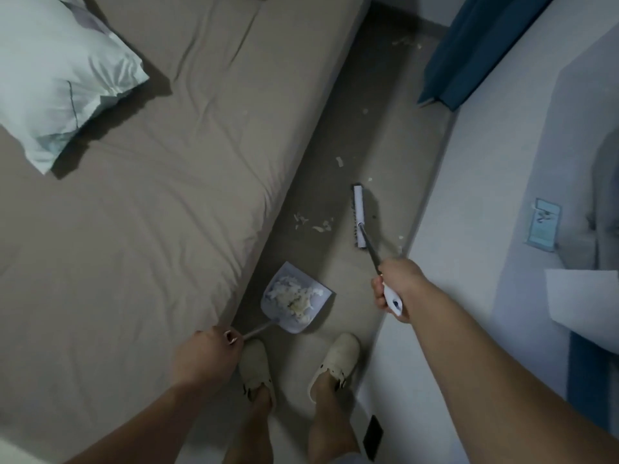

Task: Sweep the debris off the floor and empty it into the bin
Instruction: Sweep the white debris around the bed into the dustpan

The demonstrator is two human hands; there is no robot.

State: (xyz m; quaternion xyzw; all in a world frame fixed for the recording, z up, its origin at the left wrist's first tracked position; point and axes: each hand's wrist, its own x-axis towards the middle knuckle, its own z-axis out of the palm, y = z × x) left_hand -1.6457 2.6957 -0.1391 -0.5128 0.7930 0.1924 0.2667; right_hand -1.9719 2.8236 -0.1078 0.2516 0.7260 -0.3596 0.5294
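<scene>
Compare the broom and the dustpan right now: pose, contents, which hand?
The broom is gripped by the right hand and reaches out along the floor, its head near loose scraps; the dustpan is held by the left hand and sits close to the feet, beside the bed. The dustpan carries a pile of pale debris; the broom head carries none. Both are pale with thin handles.

Tan bed point(150, 195) with white pillow point(57, 72) — blue curtain point(469, 45) opposite
</scene>
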